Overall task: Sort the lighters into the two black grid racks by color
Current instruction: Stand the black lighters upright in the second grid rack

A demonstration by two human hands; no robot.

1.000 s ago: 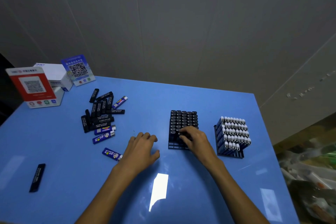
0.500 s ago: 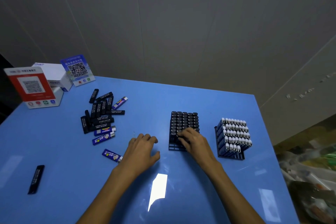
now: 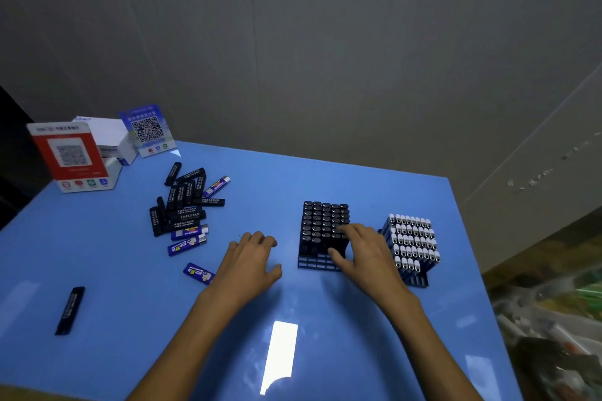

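The left hand [image 3: 248, 260] rests slack on the blue table [image 3: 325, 352] while the right hand [image 3: 361, 246] pinches a black lighter [image 3: 338, 246] at the near edge of the black rack [image 3: 321, 231], where a skewed push could jam it or tip neighbours.

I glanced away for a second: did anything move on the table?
Hardly. The right hand stays on the rack of black lighters, fingers shifting slightly. The left hand still rests on the table, holding nothing. The loose pile and the rack of white-topped lighters are unchanged.
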